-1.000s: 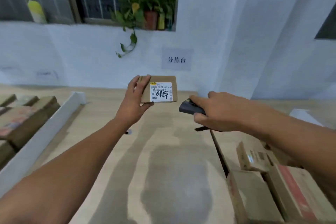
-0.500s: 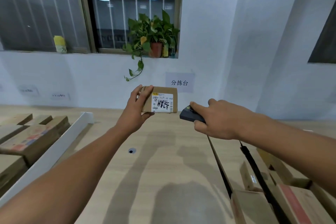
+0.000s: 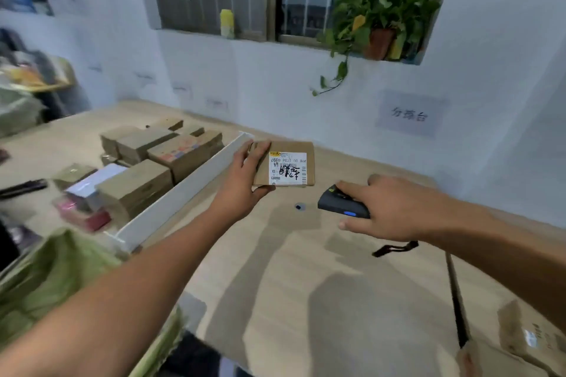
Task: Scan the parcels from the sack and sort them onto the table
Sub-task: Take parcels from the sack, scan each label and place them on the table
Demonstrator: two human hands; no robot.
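The wooden table (image 3: 306,285) fills the middle of the view; a green sack (image 3: 46,285) sags at eight o'clock, off its near-left corner; a pile of parcels (image 3: 159,156) lies on the table at ten o'clock, beyond a white divider (image 3: 183,193); more boxes (image 3: 526,337) sit at five o'clock; the left hand (image 3: 242,184) grips a small brown parcel (image 3: 284,167) by its left edge, above the table, label facing the camera; at four o'clock from it, the right hand (image 3: 395,208) grasps a dark scanner (image 3: 340,206), its nose toward the parcel but apart from it.
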